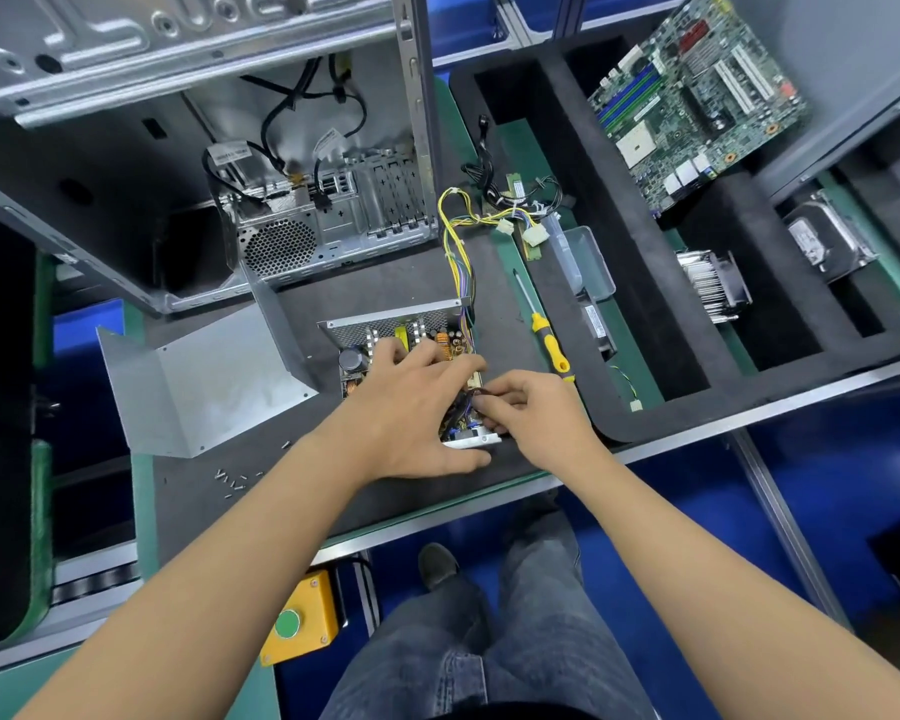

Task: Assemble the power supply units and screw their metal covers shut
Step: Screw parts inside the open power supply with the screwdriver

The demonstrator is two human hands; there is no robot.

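R fingers [494,407] pinch black wire [476,392]; L hand [417,402] presses PSU [401,335]. Tuck wires below rim before fitting cover [198,387].

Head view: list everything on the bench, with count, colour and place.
Power supply unit: one, open, mat centre.
Metal cover: one, grey, left of unit.
Screwdriver: one, yellow handle, right of unit.
Screws: several, silver, mat's near left.
Computer case: one, grey, behind unit.
Motherboard: one, green, foam tray.
Heatsink: one, silver, tray.
Left hand: rests on unit.
Right hand: pinches black wires at unit's near edge.
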